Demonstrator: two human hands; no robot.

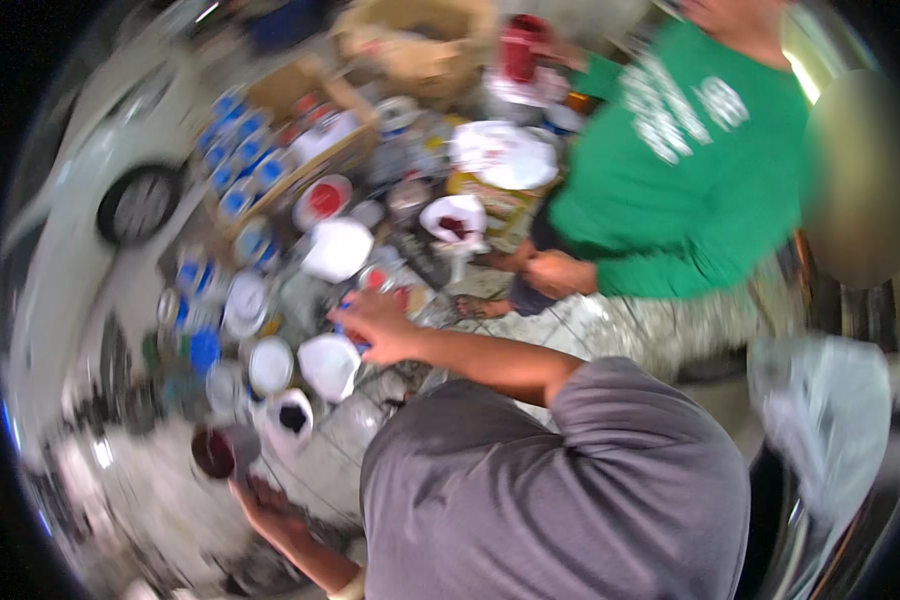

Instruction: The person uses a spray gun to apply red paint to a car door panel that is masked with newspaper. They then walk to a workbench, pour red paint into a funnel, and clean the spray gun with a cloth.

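Note:
My left hand [268, 512], at the lower left, is closed on a cup [228, 452] with dark red inside, tilted so that its mouth shows. My right arm reaches in from the grey sleeve, and my right hand [378, 328] curls over a small can [354, 338] showing some blue. Motion smears the fingers, and the hand hides most of the can. Beside my right hand are a white paper-topped container [330, 367] and a red-topped can [375, 279]. A white-rimmed cup with dark contents [293, 416] stands nearer my left hand.
Across from me a person in a green top [685, 160] has one hand by a red container [523, 48]. Several blue-lidded cans fill a cardboard box [345, 88]. A large paper-covered bucket [505, 165] stands before that person. A white car [90, 180] is at left, plastic-covered shape [820, 410] at right.

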